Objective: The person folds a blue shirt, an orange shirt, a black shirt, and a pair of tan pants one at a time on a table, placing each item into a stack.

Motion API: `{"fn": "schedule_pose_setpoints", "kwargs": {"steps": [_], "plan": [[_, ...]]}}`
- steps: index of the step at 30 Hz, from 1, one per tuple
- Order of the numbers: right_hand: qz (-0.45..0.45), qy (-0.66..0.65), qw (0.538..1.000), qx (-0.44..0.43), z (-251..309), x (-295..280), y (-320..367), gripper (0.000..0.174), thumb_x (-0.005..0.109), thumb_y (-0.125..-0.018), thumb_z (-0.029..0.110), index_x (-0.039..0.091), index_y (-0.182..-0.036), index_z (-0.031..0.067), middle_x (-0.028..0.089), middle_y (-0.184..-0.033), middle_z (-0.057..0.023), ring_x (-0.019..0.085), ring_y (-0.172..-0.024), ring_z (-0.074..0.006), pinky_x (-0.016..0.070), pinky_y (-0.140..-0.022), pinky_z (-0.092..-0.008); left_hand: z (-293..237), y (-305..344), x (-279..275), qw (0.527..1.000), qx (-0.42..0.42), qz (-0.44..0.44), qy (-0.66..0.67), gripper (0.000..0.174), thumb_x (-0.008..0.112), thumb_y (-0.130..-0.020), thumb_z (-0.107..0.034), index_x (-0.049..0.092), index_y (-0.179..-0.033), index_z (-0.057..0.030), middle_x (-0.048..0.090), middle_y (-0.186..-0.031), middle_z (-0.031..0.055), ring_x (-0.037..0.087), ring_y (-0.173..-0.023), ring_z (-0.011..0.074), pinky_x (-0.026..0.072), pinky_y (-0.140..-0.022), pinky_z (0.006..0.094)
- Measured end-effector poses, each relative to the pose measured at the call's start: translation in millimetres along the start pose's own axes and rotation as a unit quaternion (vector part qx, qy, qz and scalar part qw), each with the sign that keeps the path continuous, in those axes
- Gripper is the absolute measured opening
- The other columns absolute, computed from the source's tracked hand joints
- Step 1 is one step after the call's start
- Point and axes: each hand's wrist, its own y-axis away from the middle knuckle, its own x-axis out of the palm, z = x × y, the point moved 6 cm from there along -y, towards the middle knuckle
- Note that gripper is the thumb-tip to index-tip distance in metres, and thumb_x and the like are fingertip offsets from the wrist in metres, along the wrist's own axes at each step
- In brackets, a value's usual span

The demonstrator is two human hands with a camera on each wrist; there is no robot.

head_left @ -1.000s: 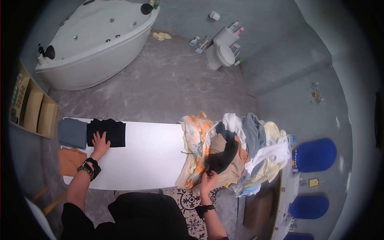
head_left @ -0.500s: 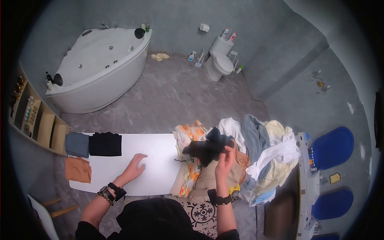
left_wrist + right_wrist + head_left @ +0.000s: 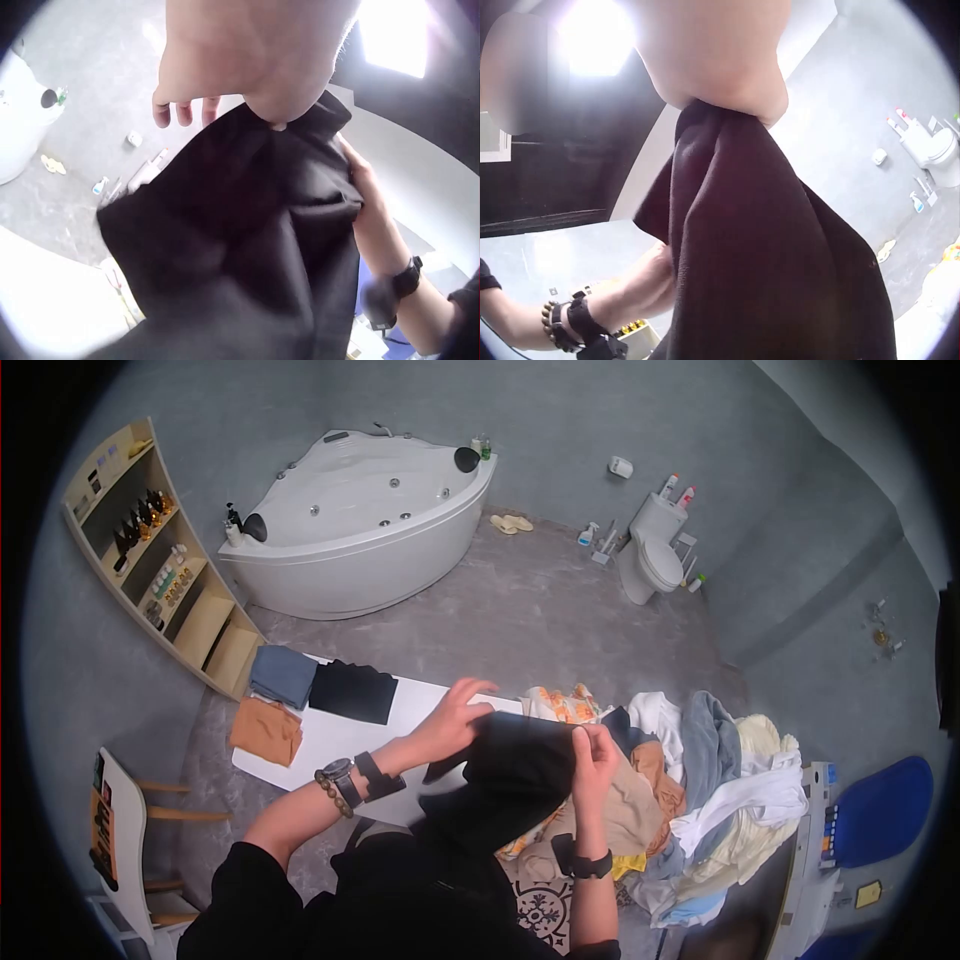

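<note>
A black garment (image 3: 530, 765) hangs between both hands above the front of the white table (image 3: 333, 757). My right hand (image 3: 597, 755) pinches its upper right corner. At its upper left corner, my left hand (image 3: 450, 722) has the thumb against the cloth (image 3: 225, 217); several fingers stick out beyond the edge and the index finger is hidden. The right wrist view shows the cloth (image 3: 742, 247) falling in folds below the right hand (image 3: 720, 56). Folded on the table's left end lie a black piece (image 3: 353, 692), a blue-grey one (image 3: 284, 676) and an orange-brown one (image 3: 266, 730).
A heap of loose clothes (image 3: 715, 780) covers the table's right end. Beyond the table are a bathtub (image 3: 350, 575) and a toilet (image 3: 655, 560). Shelves (image 3: 165, 565) and a chair (image 3: 125, 840) stand at the left; a blue seat (image 3: 885, 810) is at the right.
The black garment has come off the heap and now hangs opened out nearer the body. My left hand has moved from the folded black piece rightward to the garment. The head view has shifted.
</note>
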Motion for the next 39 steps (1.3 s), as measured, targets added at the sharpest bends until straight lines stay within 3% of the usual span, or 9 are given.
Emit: {"fn": "schedule_pose_setpoints", "kwargs": {"steps": [4,7,11,19,20,23,28,31,39], "plan": [[0.053,0.082,0.991,-0.089,16,23,3,0.028,0.078,-0.079,0.015,0.058,-0.093,0.0011,0.052,-0.071,0.0056,0.045,-0.064,-0.0048,0.0387,-0.059,-0.0208,-8,-12,-33,0.986,-0.08,-0.03,0.14,0.016,0.052,-0.09,-0.007,0.059,-0.099,0.0033,0.062,-0.088,0.015,0.059,-0.085,0.0287,0.046,-0.078,0.0363],[0.103,0.254,0.957,-0.1,-2,39,7,0.04,0.083,-0.07,0.019,0.062,-0.1,0.0013,0.062,-0.071,-0.0104,0.06,-0.064,-0.0239,0.0476,-0.064,-0.0318,-2,-11,-44,0.962,-0.172,-0.048,0.208,0.016,0.051,-0.093,-0.009,0.059,-0.099,0.0038,0.061,-0.079,0.012,0.056,-0.074,0.0182,0.0457,-0.071,0.0328],[0.166,0.314,0.935,-0.018,-48,31,9,0.039,0.081,-0.071,0.019,0.063,-0.099,-0.001,0.062,-0.075,-0.0129,0.062,-0.071,-0.0307,0.0492,-0.07,-0.0357,1,-15,-56,0.957,-0.132,-0.071,0.248,0.02,0.052,-0.096,-0.014,0.061,-0.094,0.0034,0.059,-0.076,0.0058,0.051,-0.074,0.0089,0.045,-0.067,0.0288],[0.239,0.221,0.944,-0.06,7,107,24,0.098,0.088,-0.062,0.025,0.033,-0.14,0.0051,0.044,-0.127,-0.0145,0.051,-0.105,-0.026,0.0477,-0.088,-0.0386,18,-7,-21,0.941,-0.218,-0.005,0.261,0.048,0.052,-0.1,-0.034,0.05,-0.066,0.0007,0.044,-0.06,-0.007,0.039,-0.059,0.0042,0.0341,-0.048,0.027],[0.251,0.223,0.941,-0.036,16,116,25,0.11,0.089,-0.061,0.027,0.023,-0.146,0.0011,0.036,-0.142,-0.0199,0.041,-0.129,-0.033,0.0353,-0.107,-0.0412,16,-7,-21,0.94,-0.215,-0.012,0.264,0.049,0.052,-0.1,-0.036,0.048,-0.066,-0.0004,0.044,-0.06,-0.0063,0.04,-0.058,0.0047,0.0357,-0.048,0.0266],[0.191,0.199,0.96,-0.052,12,132,25,0.115,0.089,-0.062,0.025,0.017,-0.147,-0.0012,0.029,-0.147,-0.0223,0.033,-0.136,-0.0336,0.031,-0.111,-0.0418,20,-3,-19,0.919,-0.26,-0.009,0.295,0.046,0.05,-0.1,-0.037,0.052,-0.073,-0.0007,0.05,-0.066,-0.0026,0.048,-0.062,0.0068,0.0436,-0.054,0.0261],[0.077,0.151,0.983,-0.075,-32,114,15,0.067,0.066,-0.076,0.002,0.038,-0.137,-0.0013,0.059,-0.116,-0.0248,0.06,-0.109,-0.0353,0.0467,-0.092,-0.0389,12,-2,-22,0.816,-0.273,0.013,0.509,0.043,0.04,-0.103,-0.035,0.056,-0.118,0.0028,0.064,-0.111,0.0118,0.064,-0.103,0.0207,0.0541,-0.089,0.0357],[0.016,0.248,0.967,-0.058,-68,87,12,0.028,0.057,-0.08,-0.001,0.063,-0.107,-0.002,0.064,-0.075,-0.0194,0.068,-0.078,-0.0275,0.0505,-0.072,-0.0368,13,-3,-41,0.813,-0.241,-0.021,0.529,0.043,0.038,-0.104,-0.033,0.054,-0.12,0.0033,0.064,-0.112,0.0133,0.064,-0.103,0.0225,0.053,-0.091,0.0382],[-0.083,0.106,0.986,-0.098,-53,10,-6,0.02,0.049,-0.086,-0.004,0.062,-0.101,-0.0056,0.065,-0.09,-0.0094,0.061,-0.088,-0.0159,0.0469,-0.083,-0.0276,79,23,-92,0.801,-0.266,-0.188,0.502,0.038,0.048,-0.1,-0.037,0.057,-0.101,-0.0002,0.064,-0.097,0.0079,0.063,-0.084,0.0131,0.0524,-0.076,0.028]]}}
